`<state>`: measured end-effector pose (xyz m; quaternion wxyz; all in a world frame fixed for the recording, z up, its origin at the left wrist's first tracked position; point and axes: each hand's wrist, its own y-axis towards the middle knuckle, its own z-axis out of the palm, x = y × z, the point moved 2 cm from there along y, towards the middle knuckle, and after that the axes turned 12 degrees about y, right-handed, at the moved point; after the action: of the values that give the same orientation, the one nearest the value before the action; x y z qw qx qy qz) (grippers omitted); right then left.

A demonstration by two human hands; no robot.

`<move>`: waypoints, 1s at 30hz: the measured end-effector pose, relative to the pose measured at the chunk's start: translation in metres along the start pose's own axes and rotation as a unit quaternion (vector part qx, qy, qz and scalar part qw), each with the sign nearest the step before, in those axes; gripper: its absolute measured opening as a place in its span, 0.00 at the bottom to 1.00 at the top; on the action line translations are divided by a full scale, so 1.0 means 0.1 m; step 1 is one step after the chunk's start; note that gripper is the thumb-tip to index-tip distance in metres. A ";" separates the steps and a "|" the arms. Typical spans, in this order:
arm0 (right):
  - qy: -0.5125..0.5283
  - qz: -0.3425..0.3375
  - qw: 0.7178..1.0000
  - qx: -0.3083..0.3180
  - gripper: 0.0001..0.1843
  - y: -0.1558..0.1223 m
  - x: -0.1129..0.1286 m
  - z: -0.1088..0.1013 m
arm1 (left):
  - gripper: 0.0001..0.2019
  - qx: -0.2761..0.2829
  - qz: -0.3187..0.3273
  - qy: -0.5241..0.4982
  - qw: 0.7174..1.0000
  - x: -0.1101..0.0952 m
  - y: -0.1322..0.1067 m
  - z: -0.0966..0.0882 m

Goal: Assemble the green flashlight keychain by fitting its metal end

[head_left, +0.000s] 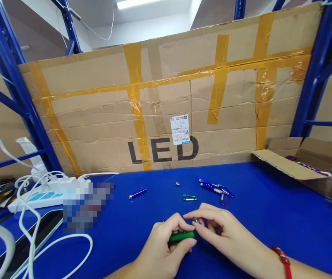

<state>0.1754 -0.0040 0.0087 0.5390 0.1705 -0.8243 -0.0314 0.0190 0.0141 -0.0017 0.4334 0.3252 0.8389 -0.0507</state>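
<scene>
My left hand (170, 244) is closed around a green metal tube (181, 237), which looks like the body of a small flashlight. Close to the tube's right end, my right hand (216, 226) pinches a small silvery metal piece (196, 220) between thumb and fingers. A gap shows between piece and tube. Beyond my hands lie a green carabiner (189, 198) and a tiny silver part (177, 184). To the left is a purple tube (138, 193) with a silver end. Blue and purple pen-shaped lights (210, 187) with carabiners lie at the back right.
White cables and a power strip (46, 197) crowd the left side, beside a dark flat device (23, 248). An open cardboard box (288, 166) stands on the right. A taped cardboard sheet (102, 128) closes off the back of the blue table (119, 232).
</scene>
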 end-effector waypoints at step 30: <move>0.025 -0.012 0.999 -0.017 0.15 0.00 0.01 0.00 | 0.04 0.005 0.000 0.003 1.000 0.00 0.01 0.00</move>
<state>0.1751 -0.0038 0.0094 0.5618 0.1721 -0.8077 -0.0476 0.0199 0.0144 -0.0017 0.4294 0.3271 0.8401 -0.0541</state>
